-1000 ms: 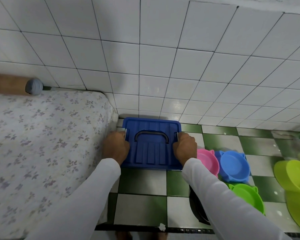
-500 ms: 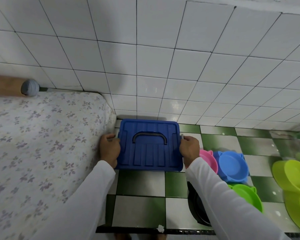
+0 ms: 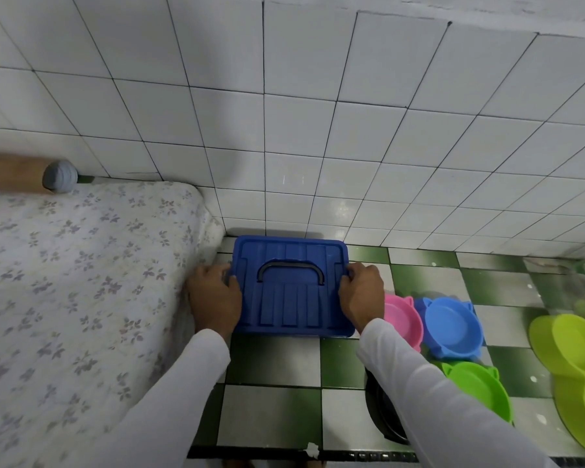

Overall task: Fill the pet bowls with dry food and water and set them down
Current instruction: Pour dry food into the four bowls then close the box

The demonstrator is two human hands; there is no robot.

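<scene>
Green and white floor tiles meet a white tiled wall, and right at the wall sits a blue box (image 3: 293,285) with a dark handle (image 3: 290,270) lying flat on its lid. Both hands are on it. The left hand (image 3: 215,298) holds the left edge of the lid, and the right hand (image 3: 363,293) curls its fingers round the right edge. I think the food is inside, so the lid has to come off first.

To do it well, lift both sides together so the lid comes up flat. Go slowly, so the box does not slide or tip.

Just to the right wait a pink bowl (image 3: 402,320), a blue bowl (image 3: 451,327) and a green bowl (image 3: 477,390). All three look empty. A bed (image 3: 81,282) with a flowery sheet is on the left, touching the left hand.
</scene>
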